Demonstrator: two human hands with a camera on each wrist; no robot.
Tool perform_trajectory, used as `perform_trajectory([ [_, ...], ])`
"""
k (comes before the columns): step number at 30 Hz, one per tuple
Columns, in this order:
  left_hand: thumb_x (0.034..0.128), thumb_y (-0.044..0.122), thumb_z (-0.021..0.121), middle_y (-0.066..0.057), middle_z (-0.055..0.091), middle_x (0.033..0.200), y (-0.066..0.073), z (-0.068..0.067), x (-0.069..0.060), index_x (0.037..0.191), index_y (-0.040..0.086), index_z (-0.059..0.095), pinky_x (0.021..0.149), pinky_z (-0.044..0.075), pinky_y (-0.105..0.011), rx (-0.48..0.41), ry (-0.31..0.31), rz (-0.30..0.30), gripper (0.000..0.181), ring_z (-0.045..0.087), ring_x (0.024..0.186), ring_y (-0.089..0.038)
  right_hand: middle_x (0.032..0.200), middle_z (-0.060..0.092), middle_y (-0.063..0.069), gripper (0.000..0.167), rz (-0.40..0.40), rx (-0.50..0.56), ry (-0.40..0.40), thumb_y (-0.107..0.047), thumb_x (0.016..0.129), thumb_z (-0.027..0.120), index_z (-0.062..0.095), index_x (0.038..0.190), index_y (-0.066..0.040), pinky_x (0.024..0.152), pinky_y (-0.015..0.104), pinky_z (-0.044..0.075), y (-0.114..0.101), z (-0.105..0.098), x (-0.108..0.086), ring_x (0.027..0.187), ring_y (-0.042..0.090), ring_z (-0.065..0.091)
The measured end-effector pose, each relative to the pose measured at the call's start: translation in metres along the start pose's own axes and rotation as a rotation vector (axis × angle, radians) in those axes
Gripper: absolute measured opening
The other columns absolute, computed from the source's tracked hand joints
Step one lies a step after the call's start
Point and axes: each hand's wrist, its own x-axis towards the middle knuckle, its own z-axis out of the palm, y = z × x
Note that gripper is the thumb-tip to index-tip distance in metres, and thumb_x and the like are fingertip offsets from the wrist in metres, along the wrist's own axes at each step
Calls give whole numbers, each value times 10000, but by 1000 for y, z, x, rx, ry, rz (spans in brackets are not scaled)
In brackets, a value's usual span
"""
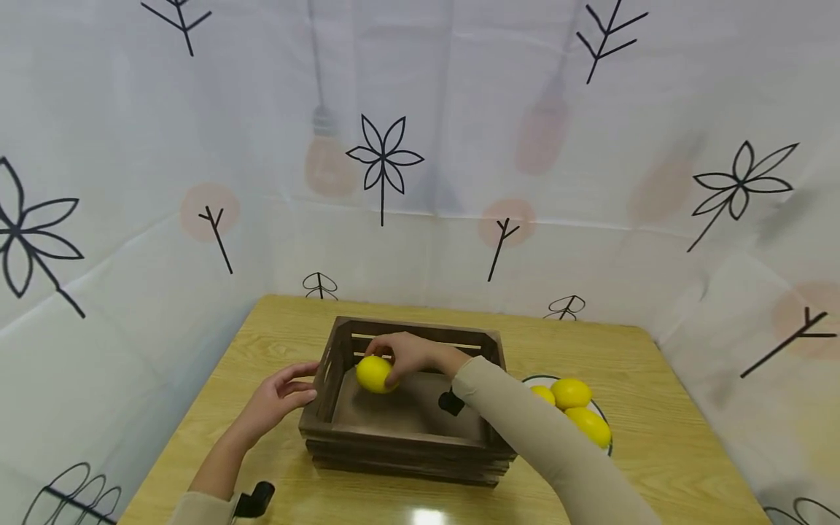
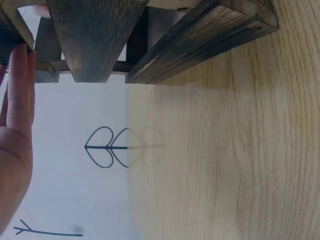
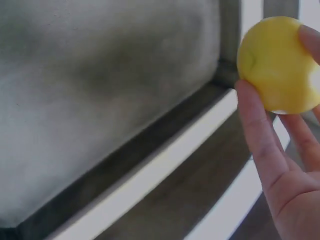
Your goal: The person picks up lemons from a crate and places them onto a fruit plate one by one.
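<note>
Inside the dark wooden crate (image 1: 403, 435), toward its left end, my right hand (image 1: 412, 353) grips a yellow lemon (image 1: 374, 374) between thumb and fingers. The right wrist view shows the lemon (image 3: 275, 65) held above the crate's floor (image 3: 100, 100), close to a corner. My left hand (image 1: 278, 399) rests against the outside of the crate's left end, its fingers extended. In the left wrist view, the fingers (image 2: 19, 95) of that hand touch a crate slat near the top edge.
To the right of the crate, several lemons (image 1: 572, 393) sit on a white plate with a dark rim (image 1: 537, 380), partly hidden by my right sleeve (image 1: 545, 437). The light wood table (image 1: 656, 452) reaches back to a patterned white cloth (image 1: 446, 255).
</note>
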Motion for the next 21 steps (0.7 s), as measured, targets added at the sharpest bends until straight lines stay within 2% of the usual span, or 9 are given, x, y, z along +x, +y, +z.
perform_trajectory([
  [4,915,162,611,-211,412,1359,1,0,1,1369,18,429,842,477,-281,5,-8,14,510,547,1091,-175,1138,552,9,576,-56,82,55,-70,718,784,536,1234,-138,769,247,481,-10,-12,-11,893,157,575],
  [11,902,199,632,-165,427,1360,-1,-1,0,1373,62,440,842,476,-285,-12,7,-42,526,555,1068,-128,1193,518,15,597,-149,232,148,-67,726,781,518,1257,-132,845,300,476,-28,-30,-29,921,167,575],
  [14,908,198,624,-168,422,1363,-2,-2,0,1376,65,435,842,477,-292,-9,4,-38,523,555,1068,-123,1200,521,37,611,-177,300,186,-69,727,781,502,1268,-117,819,317,498,-35,-35,-37,933,185,581],
  [21,902,191,630,-173,428,1357,0,-1,0,1373,47,436,835,482,-296,-8,9,-27,529,556,1064,-125,1179,533,52,627,-185,412,293,-79,733,786,488,1281,-140,767,326,523,-44,-39,-60,936,202,592],
])
